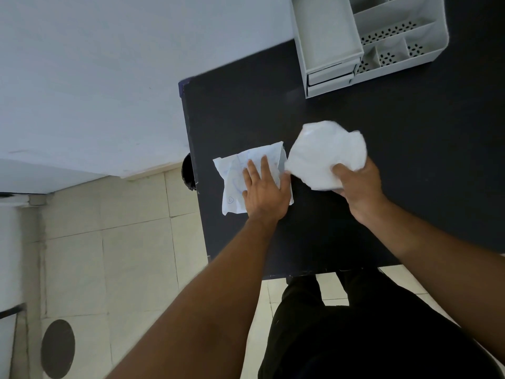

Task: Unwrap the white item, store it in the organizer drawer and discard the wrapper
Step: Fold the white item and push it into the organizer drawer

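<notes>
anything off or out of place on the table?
Nothing alarming. The wrapper lies crumpled flat under the left hand, the right hand grips the white item, and the organizer stands upright with one drawer slightly ajar.

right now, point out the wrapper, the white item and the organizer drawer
wrapper [235, 184]: head view, on its bare printed left part.
white item [325, 154]: head view, on the middle of the bundle.
organizer drawer [326, 28]: head view, on the open drawer's bare floor.

Dark table [382, 160]: flattened wrapper [235, 181] near left edge; grey organizer [369, 39] at far side.
</notes>
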